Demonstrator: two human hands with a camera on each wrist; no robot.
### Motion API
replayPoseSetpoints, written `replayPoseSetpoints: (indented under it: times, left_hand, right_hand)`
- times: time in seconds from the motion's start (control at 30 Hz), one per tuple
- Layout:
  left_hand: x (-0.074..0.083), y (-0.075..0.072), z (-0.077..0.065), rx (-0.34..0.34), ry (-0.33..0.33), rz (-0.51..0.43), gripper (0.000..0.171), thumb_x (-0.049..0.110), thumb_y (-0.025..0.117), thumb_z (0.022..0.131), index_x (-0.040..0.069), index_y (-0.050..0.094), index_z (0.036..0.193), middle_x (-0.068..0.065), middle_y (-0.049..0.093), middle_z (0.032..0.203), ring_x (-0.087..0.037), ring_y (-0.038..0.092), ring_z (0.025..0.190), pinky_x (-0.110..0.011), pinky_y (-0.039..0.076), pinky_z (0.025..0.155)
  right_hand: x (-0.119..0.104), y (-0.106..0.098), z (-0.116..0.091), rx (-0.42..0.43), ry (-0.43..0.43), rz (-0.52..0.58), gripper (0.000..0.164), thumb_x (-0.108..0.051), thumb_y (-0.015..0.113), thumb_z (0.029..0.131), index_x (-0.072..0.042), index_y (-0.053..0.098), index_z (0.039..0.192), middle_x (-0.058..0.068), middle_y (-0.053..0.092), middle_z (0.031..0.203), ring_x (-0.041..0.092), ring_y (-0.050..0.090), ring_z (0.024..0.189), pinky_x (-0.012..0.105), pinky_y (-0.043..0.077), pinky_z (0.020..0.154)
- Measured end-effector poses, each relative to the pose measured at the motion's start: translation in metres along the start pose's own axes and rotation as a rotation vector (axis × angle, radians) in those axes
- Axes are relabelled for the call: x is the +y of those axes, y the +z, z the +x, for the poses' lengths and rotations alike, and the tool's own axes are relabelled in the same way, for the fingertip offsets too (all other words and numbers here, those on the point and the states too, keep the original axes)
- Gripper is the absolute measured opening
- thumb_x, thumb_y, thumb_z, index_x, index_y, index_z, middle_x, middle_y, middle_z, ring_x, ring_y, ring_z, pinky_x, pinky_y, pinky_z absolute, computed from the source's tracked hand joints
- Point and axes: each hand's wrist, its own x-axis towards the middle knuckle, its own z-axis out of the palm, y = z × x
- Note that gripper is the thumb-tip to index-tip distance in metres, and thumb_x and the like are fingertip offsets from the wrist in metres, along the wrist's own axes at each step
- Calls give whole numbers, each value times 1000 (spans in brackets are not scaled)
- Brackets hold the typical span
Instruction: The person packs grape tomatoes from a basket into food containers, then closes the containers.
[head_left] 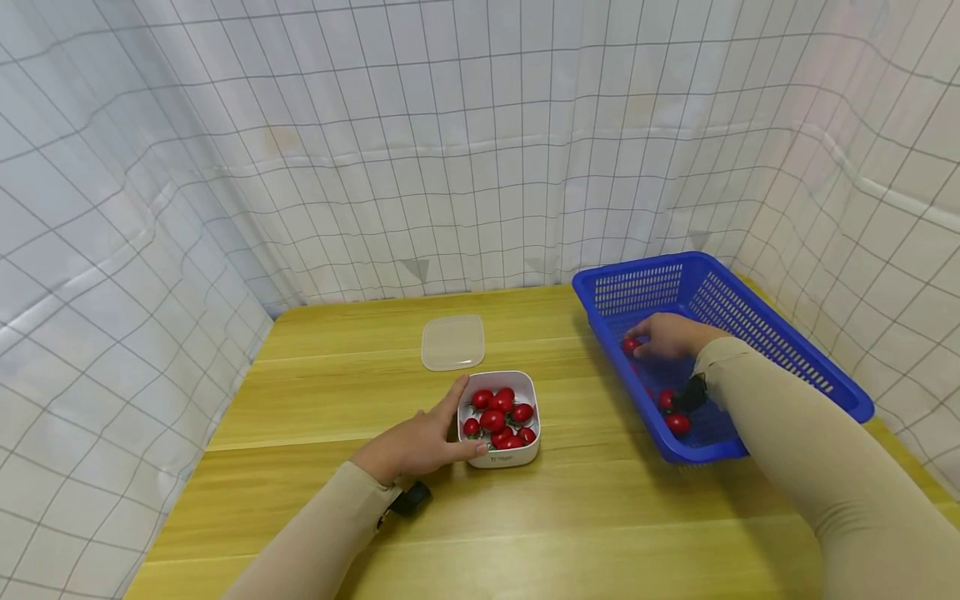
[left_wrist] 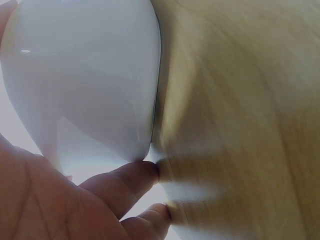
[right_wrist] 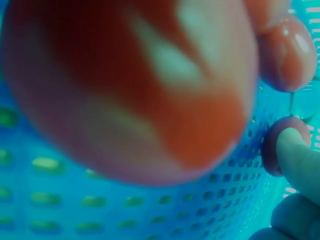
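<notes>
My left hand (head_left: pixel 423 442) holds the left side of a white square food box (head_left: pixel 501 458), thumb at the near side and a finger at the far corner. Several cherry tomatoes (head_left: pixel 492 420) lie inside that box. In the left wrist view the box's smooth wall (left_wrist: pixel 85 85) stands on the table, fingertips against it. Inside a blue plastic basket (head_left: pixel 652 425), my right hand (head_left: pixel 670 335) pinches a cherry tomato (head_left: pixel 632 345). The right wrist view shows the thumb on this tomato (right_wrist: pixel 271 150); a blurred tomato (right_wrist: pixel 150 90) fills the foreground.
A translucent square lid (head_left: pixel 453 342) lies on the wooden table (head_left: pixel 315 375) behind the box. More tomatoes (head_left: pixel 678 424) sit along the basket's left side. White checked curtains (head_left: pixel 480 167) enclose the table at the back and both sides.
</notes>
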Motion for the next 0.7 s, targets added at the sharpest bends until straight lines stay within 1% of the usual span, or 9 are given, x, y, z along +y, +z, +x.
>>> replayPoseSetpoints:
  times: [0.2,0.33,0.53,0.7]
  left_hand:
    - [0,0,0,-2,-11,8,113,67,68,92,27,-1,171,-7,24,175,-44,34,156,-63,12,131]
    - [0,-1,1,-4,-8,7,113,66,68,92,26,-2,171,-7,23,176,-43,33,157,-64,12,131]
    - [-1,0,1,-5,-5,4,113,65,69,93,26,-2,171,-8,23,176,-42,31,158,-65,13,131]
    - [-1,0,1,-6,-3,-6,112,64,69,93,26,-1,171,-7,23,176,-43,30,158,-65,12,131]
  right_hand:
    - [1,1,0,11,4,-6,42,-21,68,103,-1,67,140,26,68,136,36,67,118,59,51,107]
    - [2,2,3,16,5,-6,42,-22,67,103,-1,67,140,25,69,134,34,67,116,58,52,107]
    - [1,2,3,14,-2,-1,43,-22,68,103,0,66,140,26,69,134,38,67,118,59,52,107]
    - [-1,1,1,5,-8,-8,44,-23,67,103,1,65,140,27,67,136,43,65,125,60,51,108]
